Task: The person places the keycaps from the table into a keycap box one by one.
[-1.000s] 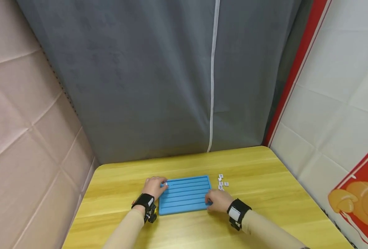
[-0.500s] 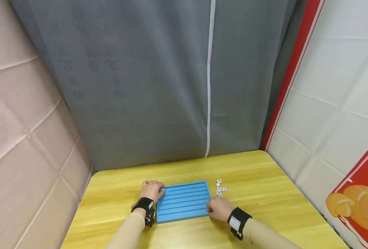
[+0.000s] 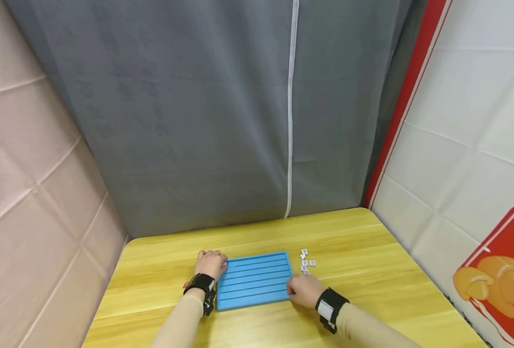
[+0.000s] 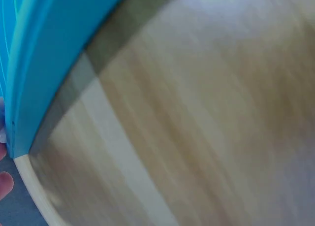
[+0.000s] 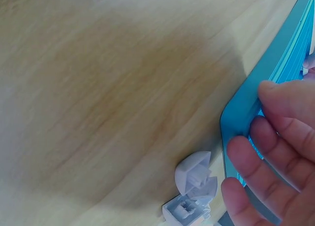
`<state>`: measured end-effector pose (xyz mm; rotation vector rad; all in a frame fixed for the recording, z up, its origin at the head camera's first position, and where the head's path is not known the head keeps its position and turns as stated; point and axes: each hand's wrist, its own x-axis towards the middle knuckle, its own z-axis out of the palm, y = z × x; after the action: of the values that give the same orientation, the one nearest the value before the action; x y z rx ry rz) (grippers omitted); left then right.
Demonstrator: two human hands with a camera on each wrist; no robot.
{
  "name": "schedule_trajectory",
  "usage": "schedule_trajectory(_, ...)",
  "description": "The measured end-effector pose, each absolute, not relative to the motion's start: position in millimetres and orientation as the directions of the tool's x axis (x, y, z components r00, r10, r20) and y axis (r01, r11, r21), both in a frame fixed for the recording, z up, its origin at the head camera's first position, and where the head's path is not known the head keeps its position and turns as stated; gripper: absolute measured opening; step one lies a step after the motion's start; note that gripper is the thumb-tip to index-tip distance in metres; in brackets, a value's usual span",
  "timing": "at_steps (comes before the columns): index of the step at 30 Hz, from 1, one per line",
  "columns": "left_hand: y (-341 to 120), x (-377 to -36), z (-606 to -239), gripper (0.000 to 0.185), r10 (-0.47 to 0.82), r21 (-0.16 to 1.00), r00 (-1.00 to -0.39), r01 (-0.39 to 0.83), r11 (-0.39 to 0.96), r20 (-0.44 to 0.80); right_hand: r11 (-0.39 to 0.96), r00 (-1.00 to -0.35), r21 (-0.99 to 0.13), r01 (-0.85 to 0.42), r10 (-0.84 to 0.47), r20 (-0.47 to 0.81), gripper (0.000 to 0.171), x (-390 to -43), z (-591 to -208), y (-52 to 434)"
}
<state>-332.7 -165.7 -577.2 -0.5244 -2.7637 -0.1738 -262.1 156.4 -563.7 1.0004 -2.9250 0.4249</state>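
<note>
A blue ridged tray [image 3: 254, 280] lies flat on the table. My left hand [image 3: 210, 265] is at its far left corner, thumb and fingers bent around a small white piece [image 4: 2, 136] that looks like a keycap, mostly hidden. My right hand [image 3: 305, 290] holds the tray's right rim near the front corner. In the right wrist view its thumb and forefinger pinch the blue rim [image 5: 246, 105], the other fingers loosely bent beside it. Several white keycaps [image 3: 305, 263] lie just right of the tray; one hollow keycap [image 5: 194, 174] shows its stem.
The yellow wood-grain table [image 3: 161, 270] stretches around the tray on all sides. A grey curtain [image 3: 196, 145] hangs behind its far edge. Pale cloth panels [image 3: 35, 193] stand at the left, and a white and red panel [image 3: 470, 159] at the right.
The head view has tilted and shifted slightly. My left hand has drawn a little left toward the tray's corner, covering more of the white keycap. My right hand stays at the tray's right rim.
</note>
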Motion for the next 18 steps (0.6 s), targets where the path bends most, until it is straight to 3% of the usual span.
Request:
schedule_trajectory(6, -167.0, -330.8, -575.7, 0.013, 0.348, 0.019, -0.883, 0.373, 0.928, 0.316, 0.762, -0.802, -0.261, -0.592, -0.59, 0.097, 0.015, -263.4, -564.8, 156.6)
schedule_trajectory(18, -165.4, -329.3, -576.1, 0.015, 0.294, 0.049, -0.9, 0.326, 0.944, 0.322, 0.763, -0.797, -0.235, -0.602, -0.593, 0.114, 0.018, -261.7, -562.5, 157.1)
